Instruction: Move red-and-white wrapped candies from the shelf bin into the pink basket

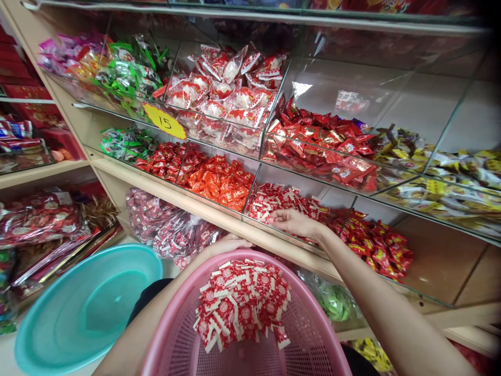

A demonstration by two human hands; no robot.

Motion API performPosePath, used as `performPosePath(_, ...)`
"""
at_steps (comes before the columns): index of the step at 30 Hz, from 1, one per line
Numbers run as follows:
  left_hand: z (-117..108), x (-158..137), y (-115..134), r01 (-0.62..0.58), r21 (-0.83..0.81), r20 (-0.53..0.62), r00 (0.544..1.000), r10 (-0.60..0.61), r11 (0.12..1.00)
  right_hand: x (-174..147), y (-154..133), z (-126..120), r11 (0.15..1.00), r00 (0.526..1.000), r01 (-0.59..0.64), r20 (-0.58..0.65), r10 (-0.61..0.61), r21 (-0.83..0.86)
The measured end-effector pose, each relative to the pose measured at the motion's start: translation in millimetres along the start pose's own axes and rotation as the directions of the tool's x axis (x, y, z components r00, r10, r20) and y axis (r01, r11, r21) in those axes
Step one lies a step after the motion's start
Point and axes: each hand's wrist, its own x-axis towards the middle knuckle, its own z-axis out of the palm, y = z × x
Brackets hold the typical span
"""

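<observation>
A pink plastic basket point(172, 318) stands in front of me with a heap of red-and-white wrapped candies point(245, 303) in it. My left arm reaches round its left side, and my left hand point(234, 244) holds it at the far rim, fingers laid along the outside near the shelf edge. My right hand point(293, 222) reaches into a lower glass compartment of matching red-and-white candies point(270, 196). Its fingers are extended, slightly bent and a little apart, with the tips touching the candies.
Orange-red candies point(223, 180) fill the compartment to the left; red-and-yellow ones point(376, 243) lie to the right. Above is a glass-fronted shelf with a yellow price tag point(164, 121). A turquoise basin point(43, 324) stands at lower left. Bagged candies point(172, 224) sit under the shelf.
</observation>
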Motion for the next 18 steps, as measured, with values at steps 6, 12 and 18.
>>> performPosePath(6,-1.0,7.3,-7.9,-0.02,-0.031,0.045,0.999,0.022,0.999,-6.1,-6.1,-1.0,0.993,0.999,0.044,0.021,-0.042,-0.108)
performPosePath(12,-4.4,13.6,-15.6,-0.077,-0.027,0.057,0.995,0.079,0.997,-13.6,-16.0,3.2,0.994,0.999,0.047,-0.001,-0.047,-0.104)
performPosePath(18,-2.0,12.5,-14.0,-0.136,-0.03,0.018,0.991,0.136,0.99,-9.1,-10.5,9.7,0.993,0.993,0.047,-0.104,-0.058,-0.105)
